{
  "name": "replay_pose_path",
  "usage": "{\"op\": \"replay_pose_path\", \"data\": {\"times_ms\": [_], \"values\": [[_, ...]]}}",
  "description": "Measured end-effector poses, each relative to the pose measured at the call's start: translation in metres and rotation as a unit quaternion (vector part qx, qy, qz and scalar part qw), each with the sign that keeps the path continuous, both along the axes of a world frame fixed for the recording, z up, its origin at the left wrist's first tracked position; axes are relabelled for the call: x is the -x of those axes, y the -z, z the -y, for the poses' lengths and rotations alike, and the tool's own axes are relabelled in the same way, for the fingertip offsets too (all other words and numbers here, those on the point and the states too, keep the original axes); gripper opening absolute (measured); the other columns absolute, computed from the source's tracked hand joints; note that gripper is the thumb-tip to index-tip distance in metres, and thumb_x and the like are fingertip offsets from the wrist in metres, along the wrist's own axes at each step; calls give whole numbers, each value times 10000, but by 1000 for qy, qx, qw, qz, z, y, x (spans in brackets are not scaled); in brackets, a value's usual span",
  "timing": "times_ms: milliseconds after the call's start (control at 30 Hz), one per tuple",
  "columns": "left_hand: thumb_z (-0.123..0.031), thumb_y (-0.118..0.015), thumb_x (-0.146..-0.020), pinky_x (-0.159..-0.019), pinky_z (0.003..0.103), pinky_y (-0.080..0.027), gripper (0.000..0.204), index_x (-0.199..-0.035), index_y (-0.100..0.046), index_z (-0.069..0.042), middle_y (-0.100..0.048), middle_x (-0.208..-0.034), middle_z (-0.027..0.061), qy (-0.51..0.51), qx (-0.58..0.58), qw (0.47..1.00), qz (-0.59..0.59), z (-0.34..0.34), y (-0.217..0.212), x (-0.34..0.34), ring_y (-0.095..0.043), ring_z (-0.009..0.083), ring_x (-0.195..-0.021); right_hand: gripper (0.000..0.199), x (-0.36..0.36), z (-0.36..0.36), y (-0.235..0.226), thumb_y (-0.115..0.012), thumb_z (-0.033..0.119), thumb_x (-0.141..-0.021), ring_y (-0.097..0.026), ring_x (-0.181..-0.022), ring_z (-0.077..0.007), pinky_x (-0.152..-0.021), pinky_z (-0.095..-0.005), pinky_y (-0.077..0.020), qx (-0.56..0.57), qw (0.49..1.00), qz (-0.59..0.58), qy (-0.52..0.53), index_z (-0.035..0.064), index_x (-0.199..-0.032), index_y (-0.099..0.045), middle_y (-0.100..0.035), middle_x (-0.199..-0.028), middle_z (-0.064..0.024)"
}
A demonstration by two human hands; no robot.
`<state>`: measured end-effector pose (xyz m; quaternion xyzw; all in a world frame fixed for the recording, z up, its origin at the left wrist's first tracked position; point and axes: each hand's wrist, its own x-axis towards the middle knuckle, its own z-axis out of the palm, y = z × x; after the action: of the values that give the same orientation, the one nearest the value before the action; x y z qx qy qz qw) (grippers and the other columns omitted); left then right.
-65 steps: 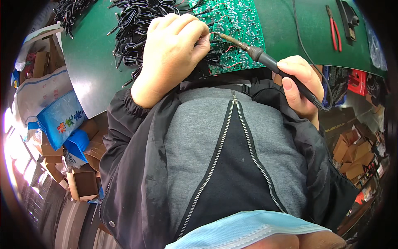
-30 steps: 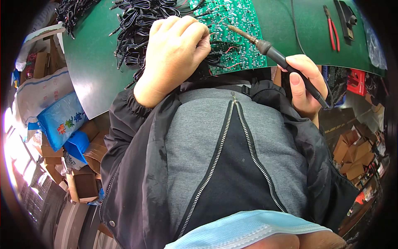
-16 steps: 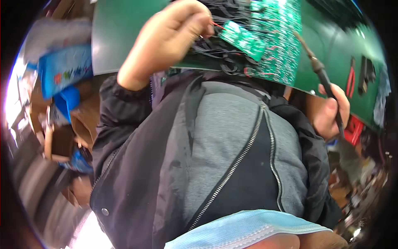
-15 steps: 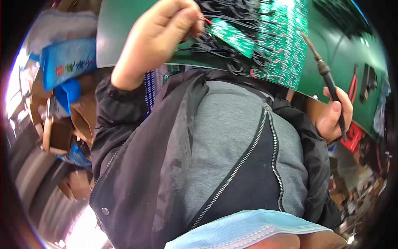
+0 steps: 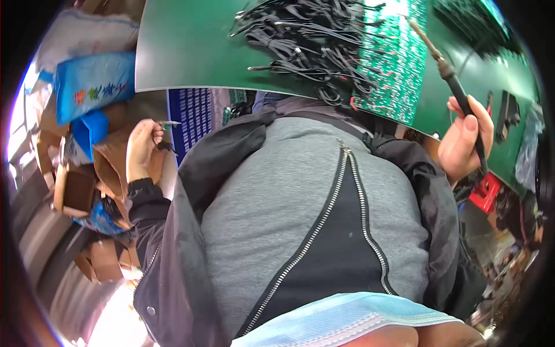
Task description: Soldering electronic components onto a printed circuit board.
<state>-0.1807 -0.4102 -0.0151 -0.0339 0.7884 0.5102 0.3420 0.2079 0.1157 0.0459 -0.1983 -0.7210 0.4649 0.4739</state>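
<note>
My left hand (image 5: pixel 142 146) is closed beside the blue crate (image 5: pixel 184 130), off the table's left side. From its fingers sticks a small circuit board (image 5: pixel 167 122), seen almost edge-on, and a short dark piece like a cable shows below. In my right hand (image 5: pixel 467 139) I grip a soldering iron (image 5: pixel 455 87) by its dark handle, its tip pointing up over the far side of the boards. A panel of green circuit boards (image 5: pixel 399 81) with red wires lies on the table. Left of it, black cables (image 5: pixel 300 49) are heaped, some overlapping the panel.
The green table (image 5: pixel 191 52) ends close to my body. More dark cables (image 5: pixel 477 23) lie at its far right, near a black holder (image 5: pixel 509 115). Cardboard boxes (image 5: pixel 78 185) and a blue bag (image 5: pixel 95 87) stand at the left. A red container (image 5: pixel 484 192) sits below the right edge.
My left hand has swung from above the cables down and left to the crate, carrying the small board off the table. My right hand has shifted up slightly with the soldering iron.
</note>
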Motion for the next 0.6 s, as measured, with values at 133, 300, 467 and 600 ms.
{"op": "replay_pose_path", "data": {"times_ms": [133,300,467,600], "values": [[-268,-560,-1079,-684,249,-491,266,-1090,-656,-20,-655,-920,10,-70,-18,976,-208,14,24,59,-596,100,-769,324,-16,3,-4,-608,129,-1008,-715,-937,-288,-906,-401,-561,12,999,8,38,-124,-1210,-615,-710,-1046,-237],[-176,-495,-1084,-1000,338,-529,331,-1246,-682,43,-719,-1219,144,62,-36,810,-582,-225,-99,41,-685,228,-1128,297,-20,-5,-14,-612,121,-1007,-713,-931,-265,-904,-373,-554,-3,996,45,79,-102,-1201,-644,-723,-1033,-212],[-143,-690,-918,-825,419,-533,157,-997,-712,-10,-696,-926,170,350,-276,672,-592,-440,-79,-60,-666,364,-867,271,-3,-7,-23,-602,101,-1013,-713,-925,-237,-899,-356,-552,-24,995,33,92,-91,-1198,-652,-729,-1031,-192],[-170,-673,-919,-744,455,-534,155,-985,-739,-46,-716,-890,178,454,-201,610,-618,-492,-58,-68,-671,394,-833,254,-20,-3,-39,-585,79,-1016,-714,-929,-233,-891,-339,-549,-51,986,62,143,-94,-1192,-645,-730,-1019,-190]]}}
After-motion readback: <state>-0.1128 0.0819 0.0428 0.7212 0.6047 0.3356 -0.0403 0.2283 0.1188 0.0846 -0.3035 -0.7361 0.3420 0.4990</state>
